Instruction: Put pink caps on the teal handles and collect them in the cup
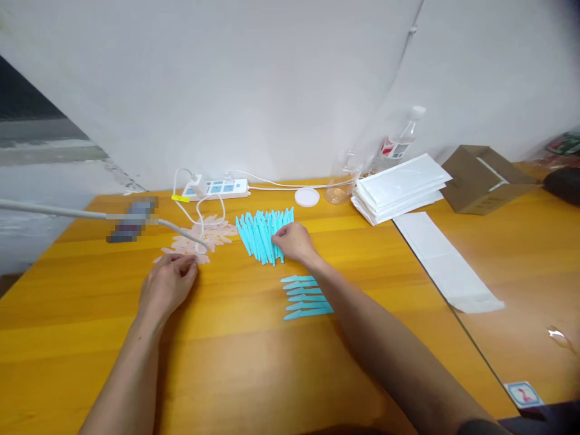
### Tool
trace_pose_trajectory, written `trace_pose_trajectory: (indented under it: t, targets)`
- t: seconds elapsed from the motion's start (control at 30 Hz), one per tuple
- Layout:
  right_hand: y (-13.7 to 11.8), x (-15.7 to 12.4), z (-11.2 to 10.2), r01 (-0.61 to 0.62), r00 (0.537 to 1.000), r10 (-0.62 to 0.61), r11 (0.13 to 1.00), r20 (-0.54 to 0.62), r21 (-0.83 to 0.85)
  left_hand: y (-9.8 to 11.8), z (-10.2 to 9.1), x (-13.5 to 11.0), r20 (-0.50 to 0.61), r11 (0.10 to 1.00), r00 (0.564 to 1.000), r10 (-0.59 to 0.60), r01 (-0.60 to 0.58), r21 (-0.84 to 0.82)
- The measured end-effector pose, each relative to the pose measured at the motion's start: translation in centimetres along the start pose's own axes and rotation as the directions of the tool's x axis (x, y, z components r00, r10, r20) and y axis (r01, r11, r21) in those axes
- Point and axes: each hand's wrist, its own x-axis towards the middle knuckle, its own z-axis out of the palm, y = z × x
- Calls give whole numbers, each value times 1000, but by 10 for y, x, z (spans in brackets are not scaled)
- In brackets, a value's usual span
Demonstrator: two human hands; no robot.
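Orange wooden table, cluttered along far edge.
On it: blue knife pile, row of six blue knives, pink pieces, power strip, white lid, stacked white bags, cardboard box.

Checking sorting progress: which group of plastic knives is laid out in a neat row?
The small blue row beside the right forearm; the big blue pile under the right hand and the pink pile are loose heaps.
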Motion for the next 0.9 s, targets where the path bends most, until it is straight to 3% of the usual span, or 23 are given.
trace_pose_trajectory:
  t: [0.17, 0.47, 0.6, 0.67, 0.77, 0.9]
  targets:
    - [0, -6, 0, 7, 999, -8, 1000, -34, -27, 2, 0, -3, -45, 1000, 999, 30, -30, 5]
    - [-9, -7, 7, -12, 1000, 9, 995, -25, -102, -10, 5, 1, -59, 963, 963, 265, -267, -29]
    - [-12, -1, 6, -20, 1000, 20, 994, -3, -104, -2, 3, -4, -84, 936, 942, 326, -334, -111]
    - [-13, 2, 6, -23, 1000, 24, 995, 10, -95, 10, 0, -12, -73, 938, 958, 276, -285, -199]
    - [-15, 5, 2, -29, 999, 30, 997, 14, -73, 34, -3, -27, 29, 888, 986, 165, -136, -439]
    - [-14, -5, -14, 21, 1000, -21, 1000, -1, -8, 65, -3, -42, 163, 612, 976, 144, 42, -790]
